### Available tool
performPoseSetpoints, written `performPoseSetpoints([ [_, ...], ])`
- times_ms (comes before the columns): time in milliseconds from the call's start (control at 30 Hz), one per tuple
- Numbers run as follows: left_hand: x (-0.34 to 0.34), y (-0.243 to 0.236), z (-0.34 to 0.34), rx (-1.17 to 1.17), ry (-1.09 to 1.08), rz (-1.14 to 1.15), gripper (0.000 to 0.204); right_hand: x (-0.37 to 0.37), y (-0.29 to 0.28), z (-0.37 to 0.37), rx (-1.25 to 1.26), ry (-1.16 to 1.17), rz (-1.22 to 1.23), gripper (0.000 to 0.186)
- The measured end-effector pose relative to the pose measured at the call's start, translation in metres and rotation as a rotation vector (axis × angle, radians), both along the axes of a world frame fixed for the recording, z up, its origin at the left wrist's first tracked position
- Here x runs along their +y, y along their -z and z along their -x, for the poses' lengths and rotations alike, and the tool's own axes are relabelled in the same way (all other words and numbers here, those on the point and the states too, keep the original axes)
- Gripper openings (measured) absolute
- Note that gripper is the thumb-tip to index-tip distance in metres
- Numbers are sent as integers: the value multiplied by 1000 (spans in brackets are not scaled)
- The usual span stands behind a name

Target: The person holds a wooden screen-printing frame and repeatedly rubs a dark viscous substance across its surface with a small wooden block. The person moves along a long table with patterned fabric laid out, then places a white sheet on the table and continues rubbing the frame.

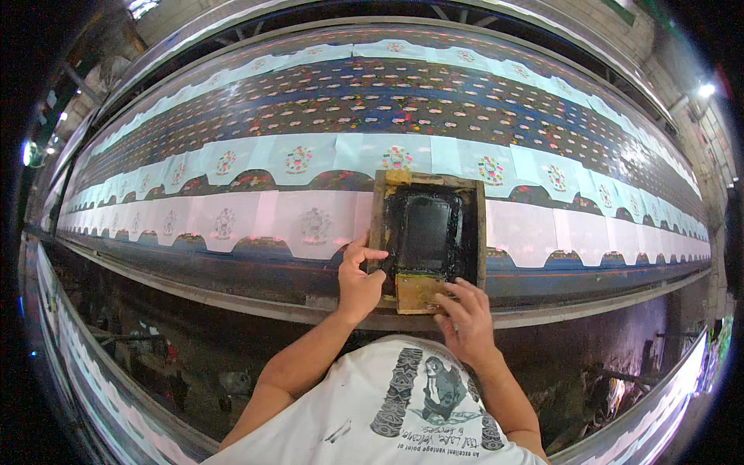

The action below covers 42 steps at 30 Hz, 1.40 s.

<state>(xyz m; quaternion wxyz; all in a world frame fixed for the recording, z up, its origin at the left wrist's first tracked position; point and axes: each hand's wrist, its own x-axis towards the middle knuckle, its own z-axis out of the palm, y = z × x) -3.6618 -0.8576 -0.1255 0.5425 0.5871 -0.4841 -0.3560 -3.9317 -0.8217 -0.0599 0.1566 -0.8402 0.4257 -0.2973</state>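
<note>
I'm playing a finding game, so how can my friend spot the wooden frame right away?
Look for the long table with rows of pale cloth pieces. Amid its nearest row, the pink one, is a wooden frame with the left hand at its left side. Unlike the pale cloths on both sides, it's a rectangle, black inside.

The wooden screen-printing frame (480, 232) conceals whatever lies beneath it between the pink fabric panels (531, 230), the right hand (467, 322) covers part of the wooden squeegee (416, 296), the white T-shirt (341, 426) is cut off by the lower edge, and the farthest light-blue panels' (430, 54) motifs are too small to tell.
</note>
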Motion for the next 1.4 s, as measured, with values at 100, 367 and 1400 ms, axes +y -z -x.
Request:
performPoseSetpoints([
  [100,-3,1,3,33,3,-40,37,-11,-8,-13,117,-141,0,50],
  [367,-5,18,4,43,13,-76,38,-61,-40,-15,364,-327,-173,53],
  [1400,-2,10,-3,9,5,-85,42,-35,-33,-50,360,-109,-160,61],
])
